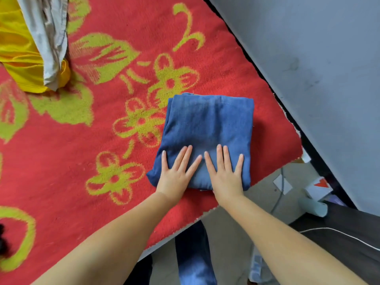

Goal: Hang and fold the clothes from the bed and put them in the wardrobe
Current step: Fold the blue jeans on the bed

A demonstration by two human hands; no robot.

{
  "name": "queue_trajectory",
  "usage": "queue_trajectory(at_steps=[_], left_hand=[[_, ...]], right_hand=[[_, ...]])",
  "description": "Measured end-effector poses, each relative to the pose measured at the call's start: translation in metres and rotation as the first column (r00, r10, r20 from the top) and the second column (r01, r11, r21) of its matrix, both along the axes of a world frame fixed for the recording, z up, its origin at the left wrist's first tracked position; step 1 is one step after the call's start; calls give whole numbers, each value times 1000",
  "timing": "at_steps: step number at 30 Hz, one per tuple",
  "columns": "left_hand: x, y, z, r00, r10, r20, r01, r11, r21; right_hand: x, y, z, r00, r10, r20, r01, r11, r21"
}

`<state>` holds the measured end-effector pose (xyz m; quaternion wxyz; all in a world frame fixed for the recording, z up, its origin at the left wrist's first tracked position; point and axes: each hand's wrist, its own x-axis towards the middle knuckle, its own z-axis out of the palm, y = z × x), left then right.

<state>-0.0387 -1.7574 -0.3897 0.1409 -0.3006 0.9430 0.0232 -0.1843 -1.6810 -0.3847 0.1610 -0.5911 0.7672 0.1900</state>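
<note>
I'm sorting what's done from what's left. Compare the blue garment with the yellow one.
The blue garment is folded into a neat rectangle near the bed's edge; the yellow garment lies unfolded at the far corner. Both hands, left and right, press flat on the blue one; a grey cloth lies over the yellow one. Both rest on the red blanket.

Both hands flat, fingers spread: left hand, right hand.

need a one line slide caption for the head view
Left hand and right hand press flat on folded blue jeans at the corner of a red floral blanket.
</note>
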Motion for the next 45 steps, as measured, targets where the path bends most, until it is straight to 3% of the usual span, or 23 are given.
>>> queue_trajectory(at_steps=[5,8,12,18,23,28,32,40,45], left_hand=[[-3,1,13,993,56,103,-67,992,106],[-7,-9,32,985,55,166,-96,963,252],[-11,-44,82,992,92,81,-114,937,330],[26,-88,171,961,271,-57,-248,934,258],[124,-87,231,879,471,-66,-456,875,163],[256,-45,283,730,675,-106,-667,737,108],[363,26,313,556,816,-157,-817,572,74],[526,229,358,270,950,-155,-958,282,61],[592,375,367,29,994,-109,-994,40,98]], right_hand=[[-4,0,15,997,-11,73,6,997,73],[-13,-15,44,993,-16,113,1,991,132],[-18,-45,105,993,4,114,-18,992,121],[6,-110,206,980,168,104,-169,986,8],[94,-144,265,908,406,101,-402,914,-53],[223,-150,311,760,644,85,-638,765,-87],[342,-120,347,577,816,32,-806,575,-139],[539,34,395,221,975,-5,-968,219,-125],[641,150,395,-35,999,32,-995,-32,-98]])
